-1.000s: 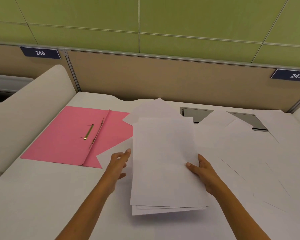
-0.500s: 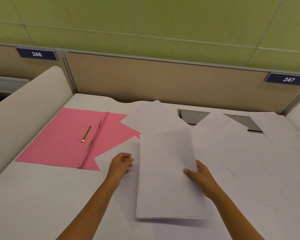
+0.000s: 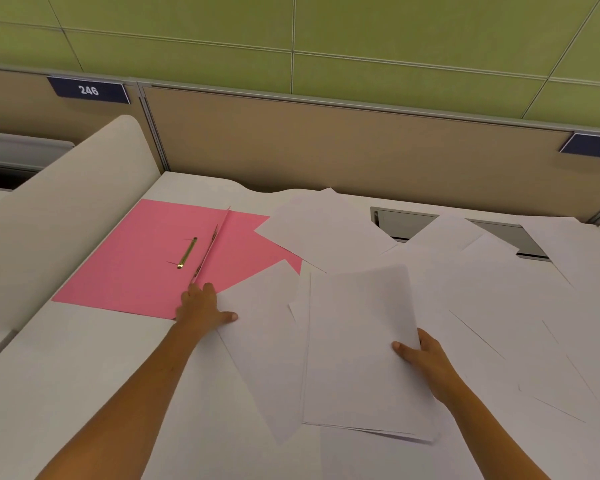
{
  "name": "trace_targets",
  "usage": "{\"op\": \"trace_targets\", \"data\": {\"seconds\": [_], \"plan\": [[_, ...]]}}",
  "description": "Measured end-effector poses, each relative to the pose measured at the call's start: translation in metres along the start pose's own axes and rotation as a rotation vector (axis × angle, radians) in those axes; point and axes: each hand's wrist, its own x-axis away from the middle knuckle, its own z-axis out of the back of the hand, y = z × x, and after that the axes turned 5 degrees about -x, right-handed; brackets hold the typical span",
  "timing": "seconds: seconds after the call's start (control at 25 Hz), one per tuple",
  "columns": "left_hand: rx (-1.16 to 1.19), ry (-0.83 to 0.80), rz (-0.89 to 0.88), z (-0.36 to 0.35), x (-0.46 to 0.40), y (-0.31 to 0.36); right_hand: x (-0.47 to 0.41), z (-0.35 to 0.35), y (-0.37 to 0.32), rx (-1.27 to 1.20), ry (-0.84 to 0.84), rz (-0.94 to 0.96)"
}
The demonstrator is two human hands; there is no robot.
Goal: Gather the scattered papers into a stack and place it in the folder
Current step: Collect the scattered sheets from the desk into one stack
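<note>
A stack of white papers (image 3: 357, 344) is held a little above the desk by my right hand (image 3: 421, 356), which grips its right edge. My left hand (image 3: 203, 304) lies flat at the left corner of a loose sheet (image 3: 262, 327), its thumb on the sheet and its fingers over the open pink folder's (image 3: 142, 265) front edge. The folder lies open at the left with a brass fastener (image 3: 187, 252) near its fold. Another sheet (image 3: 323, 230) covers the folder's right corner. Several more white sheets (image 3: 499, 289) are scattered to the right.
A white desk (image 3: 66, 375) carries everything. A curved white divider (image 3: 59, 209) rises at the left. A tan partition (image 3: 326, 147) closes the back, with a cable slot (image 3: 395, 223) partly under papers. Number plates 246 (image 3: 89, 90) hang on the partition.
My left hand has let go of the stack's left edge and moved left onto the loose sheet by the folder. My right hand alone now holds the stack, shifted slightly right.
</note>
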Motion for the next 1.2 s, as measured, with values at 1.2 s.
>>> {"op": "trace_targets", "data": {"seconds": [1.2], "plan": [[1.176, 0.048, -0.248, 0.069, 0.090, 0.039, 0.000, -0.020, -0.005, -0.050, -0.050, -0.088]]}}
